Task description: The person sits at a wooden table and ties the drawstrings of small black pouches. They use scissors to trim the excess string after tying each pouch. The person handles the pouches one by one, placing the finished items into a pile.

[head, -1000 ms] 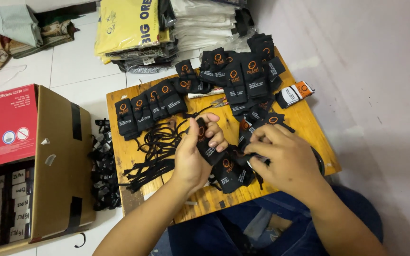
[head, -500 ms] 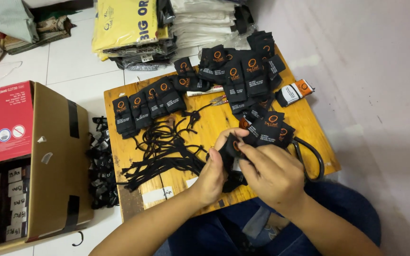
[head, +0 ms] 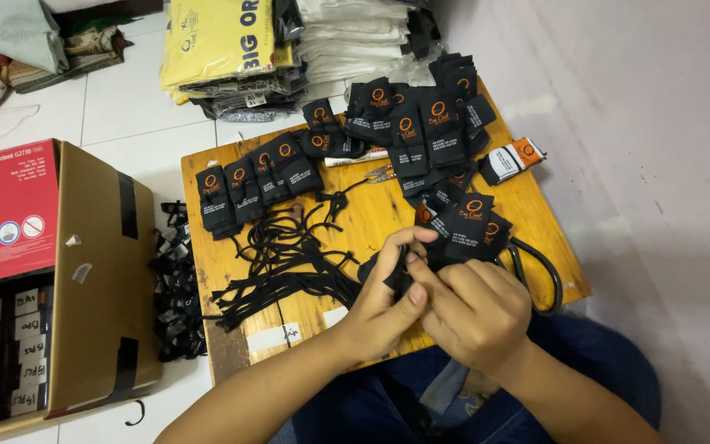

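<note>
On the floor at far left stands an open cardboard box (head: 96, 271) with a red panel, and between it and the desk (head: 371, 214) lies a heap of small black pieces (head: 176, 284). Along the desk's left edge a row of black tags (head: 248, 185) with orange round marks runs toward the far edge, and a tangle of black cords (head: 289, 263) spreads over the middle of the desk. Near the front edge the left hand (head: 384, 300) is curled shut, thumb and fingertips pinching a small black tag (head: 400, 271). The tag sits between the two hands, touching both, at their fingertips; its long axis cannot be told, since the fingers cover most of it. It looks dark, flat and thin. The right hand (head: 474, 308) is closed over the same tag from the right, just as near as the left. Behind the hands lies a loose pile of tags (head: 466, 218), with black-handled scissors (head: 536, 263) at the desk's right edge.
</note>
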